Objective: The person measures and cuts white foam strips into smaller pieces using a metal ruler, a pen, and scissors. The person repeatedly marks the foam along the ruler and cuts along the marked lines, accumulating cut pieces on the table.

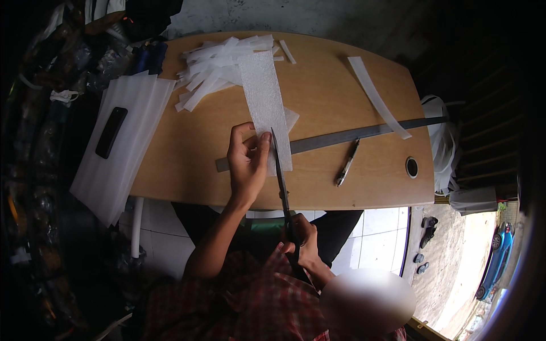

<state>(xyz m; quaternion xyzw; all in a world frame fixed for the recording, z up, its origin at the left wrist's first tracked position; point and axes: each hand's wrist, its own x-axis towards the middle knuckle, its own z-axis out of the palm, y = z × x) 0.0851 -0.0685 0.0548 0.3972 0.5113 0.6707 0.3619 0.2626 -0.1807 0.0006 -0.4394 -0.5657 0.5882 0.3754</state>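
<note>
Foam piece: a long white rectangle over the middle of the desk, its far end reaching the right side of the strip pile, its near part crossing above the ruler.
Left hand: thumb on top, other fingers bent at the left edge, pinching the foam piece toward its near end.
Right hand: fingers curled around the handles of the scissors, just off the desk's near edge.
Blades: pointing far along the near part of the foam; how widely they part, I cannot tell.
Thumb risk: the tip sits just beside the left thumb, so a drift left could nick it.
Crooked line: the foam looks soft and is gripped on one side, so it may twist between the blades.
Ruler snag: a lowered blade could knock the ruler, whose right end juts past the desk's edge.
Right room: bare wood separates the foam from the pen and, farther off, the curved strip.
Left edge: a foam stack bearing a phone occupies it.
</note>
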